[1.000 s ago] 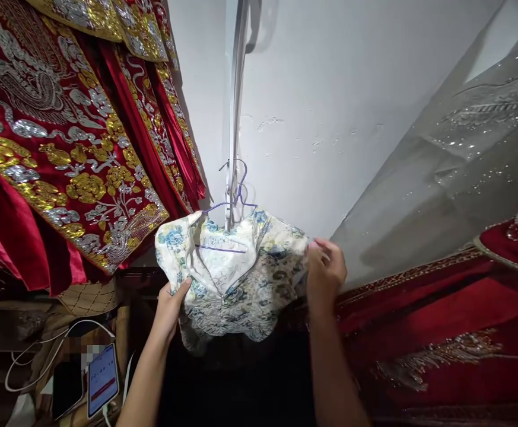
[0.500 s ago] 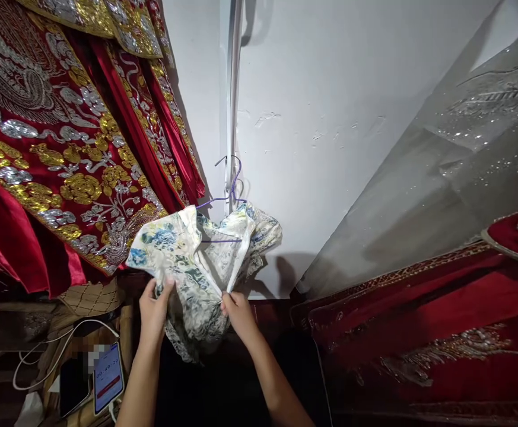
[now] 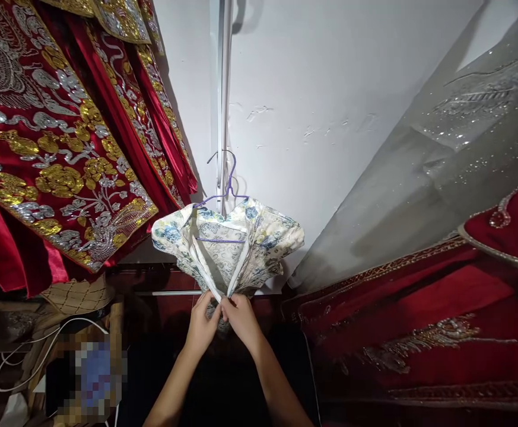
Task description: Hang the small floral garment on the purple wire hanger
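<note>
A short-sleeved floral shirt (image 3: pixel 267 234), white with blue and yellow flowers, hangs on a thin purple hanger (image 3: pixel 229 190) against a pale metal post. Its collar and front lie open in a V, showing the patterned inside. At the bottom of the V, my left hand (image 3: pixel 203 323) pinches the left front edge. Right beside it, my right hand (image 3: pixel 241 317) is closed on the other front edge, the two hands nearly touching. What lies between the fingertips is hidden, as is most of the shirt's lower part behind the hands.
Red garments (image 3: pixel 76 148) with gold and silver embroidery hang at the left. A sheer sparkling white cloth (image 3: pixel 445 160) hangs at the right above a red beaded garment (image 3: pixel 454 308). A blurred-out phone (image 3: pixel 96 373) and a white cable (image 3: pixel 58 338) lie at lower left.
My left hand has moved right, from the shirt's side to its front edge beside my right hand. The shirt has turned to face me more squarely; the view has shifted slightly.
</note>
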Motion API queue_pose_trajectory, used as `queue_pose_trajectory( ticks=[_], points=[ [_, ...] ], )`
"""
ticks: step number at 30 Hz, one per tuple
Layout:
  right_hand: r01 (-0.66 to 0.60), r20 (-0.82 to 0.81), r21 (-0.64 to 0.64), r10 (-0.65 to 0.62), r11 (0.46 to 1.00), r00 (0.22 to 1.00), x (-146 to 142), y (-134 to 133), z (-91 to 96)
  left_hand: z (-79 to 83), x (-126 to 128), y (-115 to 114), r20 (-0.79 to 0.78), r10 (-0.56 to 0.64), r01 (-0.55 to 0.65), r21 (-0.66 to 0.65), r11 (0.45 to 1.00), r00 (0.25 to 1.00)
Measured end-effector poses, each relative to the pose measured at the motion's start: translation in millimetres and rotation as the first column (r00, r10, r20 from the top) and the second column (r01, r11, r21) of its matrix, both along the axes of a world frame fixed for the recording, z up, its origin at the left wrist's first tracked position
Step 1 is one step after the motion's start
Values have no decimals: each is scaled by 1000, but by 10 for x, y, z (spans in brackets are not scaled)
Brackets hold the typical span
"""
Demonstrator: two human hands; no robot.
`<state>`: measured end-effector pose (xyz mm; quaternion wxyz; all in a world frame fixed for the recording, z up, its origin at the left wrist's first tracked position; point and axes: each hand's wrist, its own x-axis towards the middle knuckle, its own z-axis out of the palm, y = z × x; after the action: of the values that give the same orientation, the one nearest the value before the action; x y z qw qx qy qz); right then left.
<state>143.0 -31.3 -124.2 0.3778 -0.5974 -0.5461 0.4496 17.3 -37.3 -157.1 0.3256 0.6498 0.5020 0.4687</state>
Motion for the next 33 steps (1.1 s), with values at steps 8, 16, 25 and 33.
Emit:
queue_pose_trajectory(
  ticks=[8, 16, 25, 33],
  points=[
    [-113, -319, -4, 106, 994, 942, -46, -59, 74, 29, 33, -29, 139, 45, -36, -68, 997, 989],
    [-176, -378, -27, 153, 984, 913, 240, 366, 882, 201, 35, -10, 25, -11, 11, -3, 1000, 1000],
    [-37, -484, 239, 152, 970, 862, 108, 844, 1832, 439, -101, 119, -140, -211, 200, -89, 976, 967],
    [-14, -297, 373, 133, 928, 946, 95, 531, 1846, 1870, -197, 565, 68, -59, 27, 405, 914, 996]
  ],
)
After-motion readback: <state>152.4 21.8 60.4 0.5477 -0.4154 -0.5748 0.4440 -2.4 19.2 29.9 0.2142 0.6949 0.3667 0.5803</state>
